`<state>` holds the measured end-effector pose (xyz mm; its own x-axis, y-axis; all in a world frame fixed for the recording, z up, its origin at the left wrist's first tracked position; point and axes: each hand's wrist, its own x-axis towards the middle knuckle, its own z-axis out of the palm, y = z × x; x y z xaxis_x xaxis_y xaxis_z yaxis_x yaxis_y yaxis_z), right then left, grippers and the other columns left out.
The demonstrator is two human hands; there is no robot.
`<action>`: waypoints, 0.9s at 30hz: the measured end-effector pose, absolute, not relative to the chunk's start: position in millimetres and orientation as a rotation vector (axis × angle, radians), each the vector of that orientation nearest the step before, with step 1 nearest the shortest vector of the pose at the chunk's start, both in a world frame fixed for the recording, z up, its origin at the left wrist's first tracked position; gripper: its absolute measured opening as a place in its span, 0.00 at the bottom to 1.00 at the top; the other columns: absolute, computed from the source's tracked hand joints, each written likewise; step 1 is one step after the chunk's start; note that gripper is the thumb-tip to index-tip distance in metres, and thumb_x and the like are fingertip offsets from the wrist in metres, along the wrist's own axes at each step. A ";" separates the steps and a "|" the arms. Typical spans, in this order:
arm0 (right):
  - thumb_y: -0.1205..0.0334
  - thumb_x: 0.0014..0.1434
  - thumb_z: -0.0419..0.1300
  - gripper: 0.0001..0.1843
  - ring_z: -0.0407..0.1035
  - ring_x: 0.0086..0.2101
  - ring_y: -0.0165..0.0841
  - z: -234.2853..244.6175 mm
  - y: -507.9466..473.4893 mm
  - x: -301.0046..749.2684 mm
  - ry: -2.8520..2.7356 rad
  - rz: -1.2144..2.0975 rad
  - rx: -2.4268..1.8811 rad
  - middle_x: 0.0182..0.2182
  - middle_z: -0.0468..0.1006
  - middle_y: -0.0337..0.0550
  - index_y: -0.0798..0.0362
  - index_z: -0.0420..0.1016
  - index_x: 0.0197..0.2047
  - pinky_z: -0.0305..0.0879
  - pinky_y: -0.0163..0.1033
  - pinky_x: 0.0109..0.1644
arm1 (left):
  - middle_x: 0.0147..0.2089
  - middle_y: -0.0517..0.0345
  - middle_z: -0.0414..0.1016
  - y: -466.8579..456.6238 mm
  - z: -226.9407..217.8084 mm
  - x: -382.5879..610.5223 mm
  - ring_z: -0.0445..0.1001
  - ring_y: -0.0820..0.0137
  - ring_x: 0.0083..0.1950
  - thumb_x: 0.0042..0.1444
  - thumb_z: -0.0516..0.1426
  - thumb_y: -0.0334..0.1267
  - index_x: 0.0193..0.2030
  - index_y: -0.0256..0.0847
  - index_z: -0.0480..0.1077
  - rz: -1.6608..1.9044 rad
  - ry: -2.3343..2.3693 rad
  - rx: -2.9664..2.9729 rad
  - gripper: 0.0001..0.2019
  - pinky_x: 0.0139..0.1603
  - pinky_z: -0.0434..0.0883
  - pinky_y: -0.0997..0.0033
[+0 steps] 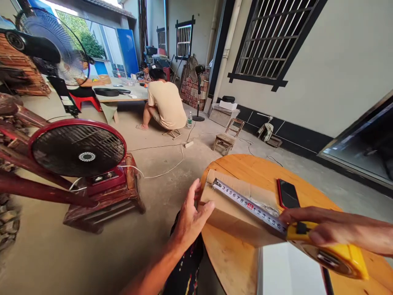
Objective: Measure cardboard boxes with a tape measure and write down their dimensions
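The right hand [340, 233] is closed around a yellow plastic tape measure with a round silver patch on its side [353, 256]. Its thumb lies on the yellow case. The shiny silver metal strip [260, 215] comes out of the case and runs along the top of a long brown cardboard box [242, 230]. The box sits on a round orange-brown wooden counter [254, 164].

The left hand [192, 217] is at the left corner of the box. Its thumb is at the near top edge, and its fingers are by the end. Thumb and fingers are spread apart, but I cannot tell if they are gripping the box.

Black numbers on the strip go from 3 to 9. Next comes a red mark that looks like 10, then 1, 2, 3, 4, 5, 6 and 7. The last 7 is right by the case. A black phone with a red edge [287, 194] lies behind the box. A clear plastic bottle [189, 119] on the floor has a green label, too small to read.
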<state>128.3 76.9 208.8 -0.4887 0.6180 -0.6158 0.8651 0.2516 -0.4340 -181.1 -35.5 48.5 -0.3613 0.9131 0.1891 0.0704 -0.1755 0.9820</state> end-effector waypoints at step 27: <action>0.48 0.51 0.59 0.30 0.73 0.46 0.41 210.0 112.4 129.2 2.047 -1.569 1.128 0.48 0.79 0.49 0.58 0.77 0.52 0.69 0.39 0.47 | 0.72 0.58 0.58 -23.0 45.4 -167.0 0.58 0.61 0.71 0.62 0.53 0.44 0.58 0.46 0.72 1.676 1.716 1.339 0.19 0.62 0.66 0.72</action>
